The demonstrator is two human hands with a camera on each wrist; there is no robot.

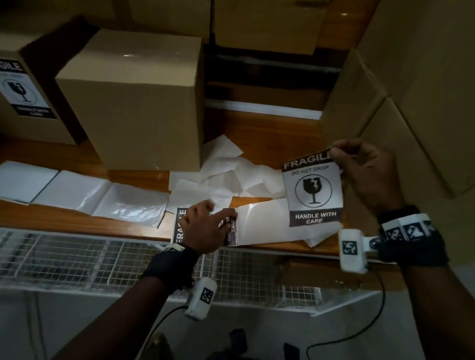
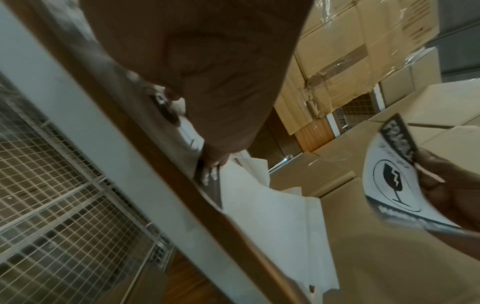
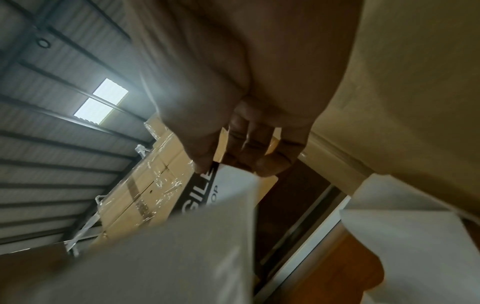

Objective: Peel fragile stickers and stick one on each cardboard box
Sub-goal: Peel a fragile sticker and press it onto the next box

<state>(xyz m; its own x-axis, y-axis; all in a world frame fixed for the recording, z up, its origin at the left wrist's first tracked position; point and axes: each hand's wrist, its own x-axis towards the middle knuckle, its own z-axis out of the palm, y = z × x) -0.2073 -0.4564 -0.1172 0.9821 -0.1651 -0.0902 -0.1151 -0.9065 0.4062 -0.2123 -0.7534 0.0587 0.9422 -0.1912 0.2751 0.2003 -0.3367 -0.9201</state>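
Fingers of the right hand (image 1: 370, 174), right of centre in the head view, pinch the top corner of a peeled fragile sticker (image 1: 313, 188), which hangs free above the wooden shelf (image 1: 128, 227) with its print facing the camera. Lower centre, the left hand (image 1: 204, 228) lies spread with straight fingers on the next sticker (image 1: 179, 223), still on its backing strip (image 1: 267, 222) at the shelf's front edge. Empty white backing panels (image 1: 66, 189) trail toward the left of the frame, and crumpled liner (image 1: 231, 176) lies in the middle. An unlabelled cardboard box (image 1: 140, 99) stands upper left of centre; beside it, at the far left, a labelled box (image 1: 16, 97) already carries a sticker.
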